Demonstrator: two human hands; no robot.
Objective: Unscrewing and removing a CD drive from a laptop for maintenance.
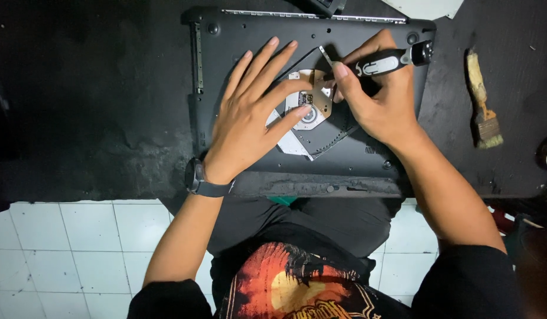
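Dark table (78, 118): paintbrush (483, 103) beside laptop (238, 29).

The screwdriver (387, 61) tip is hidden behind the right hand's (377, 97) fingers (339, 72); the left hand's (250, 118) fingers cover part of the drive board (313, 88).

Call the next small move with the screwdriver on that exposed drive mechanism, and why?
Probably turn the screwdriver in place. The right hand holds it with the tip down at the edge of the exposed drive mechanism in the upturned laptop base, and the left hand lies flat, bracing it. Whether the tip sits in a screw head cannot be seen.
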